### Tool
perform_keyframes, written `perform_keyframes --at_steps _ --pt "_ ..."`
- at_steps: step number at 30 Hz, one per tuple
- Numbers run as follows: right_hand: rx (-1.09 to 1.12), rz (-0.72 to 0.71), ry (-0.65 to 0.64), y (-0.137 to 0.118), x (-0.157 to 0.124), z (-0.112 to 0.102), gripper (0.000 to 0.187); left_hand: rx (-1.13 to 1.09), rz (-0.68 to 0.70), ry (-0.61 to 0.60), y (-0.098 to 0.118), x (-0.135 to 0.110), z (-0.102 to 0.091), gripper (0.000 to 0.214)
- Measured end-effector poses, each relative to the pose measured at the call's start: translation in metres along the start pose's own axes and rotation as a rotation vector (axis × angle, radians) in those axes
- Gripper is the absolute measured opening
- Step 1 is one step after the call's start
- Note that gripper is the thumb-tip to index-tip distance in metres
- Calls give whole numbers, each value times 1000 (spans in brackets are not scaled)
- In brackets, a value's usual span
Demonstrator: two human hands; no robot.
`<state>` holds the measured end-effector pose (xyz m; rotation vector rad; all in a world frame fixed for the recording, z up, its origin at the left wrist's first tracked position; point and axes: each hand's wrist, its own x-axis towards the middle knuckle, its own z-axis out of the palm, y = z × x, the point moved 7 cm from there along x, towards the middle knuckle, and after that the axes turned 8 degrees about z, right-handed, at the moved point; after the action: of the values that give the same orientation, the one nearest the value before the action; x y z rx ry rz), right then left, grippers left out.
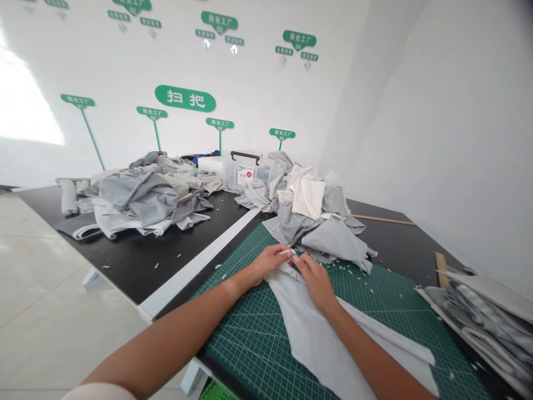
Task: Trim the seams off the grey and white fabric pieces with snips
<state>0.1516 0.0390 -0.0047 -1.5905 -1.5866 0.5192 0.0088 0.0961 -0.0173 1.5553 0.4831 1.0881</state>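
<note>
A light grey piece of fabric stretches over the green cutting mat toward the near right edge. At its far end, my left hand pinches the cloth with fingers closed. My right hand grips the same end just beside it, so the fingertips of both hands nearly meet. A small dark spot shows between the fingertips, too small to make out. Right behind my hands lies a heap of grey and cream cloth pieces, partly resting on the mat.
Another heap of grey fabric covers the left of the black table. A clear plastic box with a dark handle stands at the back. Folded cloths are stacked at right, near a wooden strip. Small scraps dot the mat.
</note>
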Motion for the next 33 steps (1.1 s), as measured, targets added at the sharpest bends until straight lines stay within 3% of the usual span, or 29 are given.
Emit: perform_keyframes --at_steps 10,33 --pt "-47 -13 -28 4 1 4 39 -14 -23 3 -8 1 -1 33" --pt "-109 -37 -43 2 -1 4 41 2 -5 -9 -3 2 2 34"
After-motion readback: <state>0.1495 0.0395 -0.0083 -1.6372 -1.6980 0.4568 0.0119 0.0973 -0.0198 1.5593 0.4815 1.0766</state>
